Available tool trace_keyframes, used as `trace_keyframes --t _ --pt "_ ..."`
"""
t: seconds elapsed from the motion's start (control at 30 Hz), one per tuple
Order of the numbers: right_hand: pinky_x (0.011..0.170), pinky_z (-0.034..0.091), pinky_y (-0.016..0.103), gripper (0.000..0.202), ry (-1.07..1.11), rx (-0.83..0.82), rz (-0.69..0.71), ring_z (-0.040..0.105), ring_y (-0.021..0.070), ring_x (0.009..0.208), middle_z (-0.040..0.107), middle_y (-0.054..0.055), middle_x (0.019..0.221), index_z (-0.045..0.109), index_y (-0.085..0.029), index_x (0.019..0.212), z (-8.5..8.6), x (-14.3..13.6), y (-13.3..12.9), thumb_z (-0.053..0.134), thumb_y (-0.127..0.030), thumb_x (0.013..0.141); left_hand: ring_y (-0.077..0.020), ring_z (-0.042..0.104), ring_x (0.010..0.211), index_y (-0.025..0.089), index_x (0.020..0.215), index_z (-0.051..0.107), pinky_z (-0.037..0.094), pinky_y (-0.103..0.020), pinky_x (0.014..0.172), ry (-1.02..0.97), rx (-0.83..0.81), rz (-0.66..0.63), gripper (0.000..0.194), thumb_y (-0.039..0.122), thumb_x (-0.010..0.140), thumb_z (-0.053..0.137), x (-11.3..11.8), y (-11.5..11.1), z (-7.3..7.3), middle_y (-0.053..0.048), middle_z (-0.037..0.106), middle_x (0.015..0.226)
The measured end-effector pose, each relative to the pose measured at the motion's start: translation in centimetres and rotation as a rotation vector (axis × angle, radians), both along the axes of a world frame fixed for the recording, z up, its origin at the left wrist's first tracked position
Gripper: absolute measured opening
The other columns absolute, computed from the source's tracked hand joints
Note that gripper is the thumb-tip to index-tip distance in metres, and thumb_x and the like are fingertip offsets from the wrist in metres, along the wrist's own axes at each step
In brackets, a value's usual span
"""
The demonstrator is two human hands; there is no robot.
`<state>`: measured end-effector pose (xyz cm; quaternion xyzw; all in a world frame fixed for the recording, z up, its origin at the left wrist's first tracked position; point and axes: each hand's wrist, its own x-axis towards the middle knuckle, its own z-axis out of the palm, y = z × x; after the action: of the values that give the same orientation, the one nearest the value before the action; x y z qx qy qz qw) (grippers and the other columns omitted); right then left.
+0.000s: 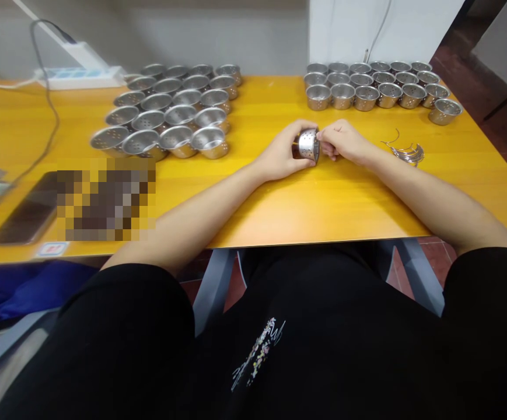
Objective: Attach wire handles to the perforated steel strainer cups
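Note:
My left hand (286,150) is wrapped around a small perforated metal cup (308,144), tipped on its side with its mouth toward the right. At that rim, my right hand (339,140) is closed in a pinch, its fingertips touching or almost touching the edge. Whatever sits between those fingertips is too small to make out. To the right of my right hand lies a loose bunch of curved metal wires (408,154), one of them a little apart from the others.
Rows of similar perforated cups (209,140) stand at the back left, and more cups (366,98) at the back right. A phone (28,207), a pixelated dark item (108,201) and a power strip (80,77) with cables occupy the left of the yellow table (279,216).

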<state>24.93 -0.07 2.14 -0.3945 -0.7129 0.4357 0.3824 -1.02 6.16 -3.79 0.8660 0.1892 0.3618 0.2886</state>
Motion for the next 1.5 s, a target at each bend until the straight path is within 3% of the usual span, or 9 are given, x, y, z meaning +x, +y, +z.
trace_keyframes --t 0.1,0.6,0.77,0.9,1.03,1.13,1.23,1.37,1.5 --pt "0.048 0.044 0.020 0.070 -0.020 0.002 -0.003 0.047 0.0101 0.049 0.054 -0.001 0.054 0.054 -0.025 0.063 0.2 0.0 -0.1 0.081 -0.047 0.125 -0.0487 0.077 0.167 0.024 0.173 0.067 0.061 -0.066 0.147 -0.001 0.018 0.003 0.104 0.074 0.090 0.104 0.0 0.1 0.0 -0.020 0.078 0.177" --pt "0.048 0.039 0.021 0.059 -0.053 0.000 -0.018 0.048 0.0109 0.047 0.053 -0.001 0.050 0.053 -0.026 0.063 0.5 -0.4 -0.3 0.074 -0.031 0.118 -0.0492 0.075 0.169 0.025 0.173 0.068 0.057 -0.067 0.151 0.008 0.012 0.003 0.109 0.082 0.088 0.106 0.0 -0.1 0.3 -0.019 0.078 0.177" --pt "0.048 0.040 0.024 0.062 -0.048 -0.022 -0.023 0.049 0.0125 0.050 0.054 -0.001 0.052 0.049 -0.028 0.067 0.3 -0.3 -0.1 0.079 -0.040 0.121 -0.0515 0.075 0.169 0.024 0.171 0.069 0.056 -0.070 0.151 0.015 -0.020 0.027 0.111 0.085 0.085 0.106 0.1 -0.6 0.8 -0.021 0.078 0.178" --pt "0.049 0.042 0.026 0.069 0.010 -0.017 -0.050 0.047 0.0133 0.052 0.049 -0.004 0.056 0.046 -0.029 0.071 -0.2 -0.1 -0.1 0.080 -0.056 0.126 -0.0511 0.075 0.168 0.025 0.171 0.071 0.057 -0.069 0.150 0.013 -0.039 0.036 0.111 0.083 0.083 0.109 0.2 -0.7 0.9 -0.019 0.079 0.176" --pt "0.054 0.045 0.028 0.073 -0.013 0.042 -0.007 0.049 0.0144 0.055 0.055 -0.001 0.059 0.054 -0.028 0.070 -0.7 0.5 -0.2 0.079 -0.068 0.126 -0.0516 0.073 0.171 0.025 0.173 0.070 0.054 -0.070 0.153 0.023 -0.036 0.043 0.114 0.086 0.083 0.107 0.1 -0.8 1.0 -0.021 0.077 0.179" --pt "0.056 0.045 0.029 0.081 -0.019 0.096 0.069 0.051 0.0141 0.056 0.063 0.000 0.064 0.064 -0.025 0.073 -1.0 0.9 -0.3 0.082 -0.090 0.119 -0.0512 0.074 0.168 0.026 0.174 0.069 0.056 -0.069 0.151 0.016 -0.038 0.030 0.124 0.099 0.081 0.105 0.3 -1.0 0.9 -0.021 0.076 0.179" --pt "0.056 0.044 0.028 0.092 -0.001 0.129 0.135 0.053 0.0129 0.056 0.068 0.000 0.067 0.072 -0.023 0.080 -1.2 1.2 -0.1 0.085 -0.112 0.103 -0.0481 0.079 0.159 0.027 0.170 0.069 0.061 -0.064 0.144 -0.006 -0.054 0.032 0.123 0.112 0.085 0.095 0.5 -1.1 0.8 -0.020 0.079 0.172" --pt "0.056 0.043 0.026 0.095 0.018 0.132 0.140 0.055 0.0111 0.058 0.077 0.002 0.073 0.076 -0.021 0.087 -1.4 1.2 0.0 0.089 -0.115 0.095 -0.0462 0.080 0.157 0.027 0.167 0.069 0.061 -0.064 0.144 -0.020 -0.053 0.056 0.109 0.113 0.101 0.077 0.8 -0.9 0.5 -0.019 0.081 0.168" --pt "0.055 0.044 0.025 0.087 0.005 0.088 0.097 0.058 0.0112 0.057 0.077 0.002 0.072 0.079 -0.021 0.090 -1.2 0.9 -0.2 0.096 -0.106 0.098 -0.0448 0.074 0.167 0.026 0.170 0.070 0.054 -0.063 0.154 -0.041 -0.054 0.052 0.092 0.091 0.106 0.080 1.0 -0.3 0.2 -0.018 0.080 0.174"
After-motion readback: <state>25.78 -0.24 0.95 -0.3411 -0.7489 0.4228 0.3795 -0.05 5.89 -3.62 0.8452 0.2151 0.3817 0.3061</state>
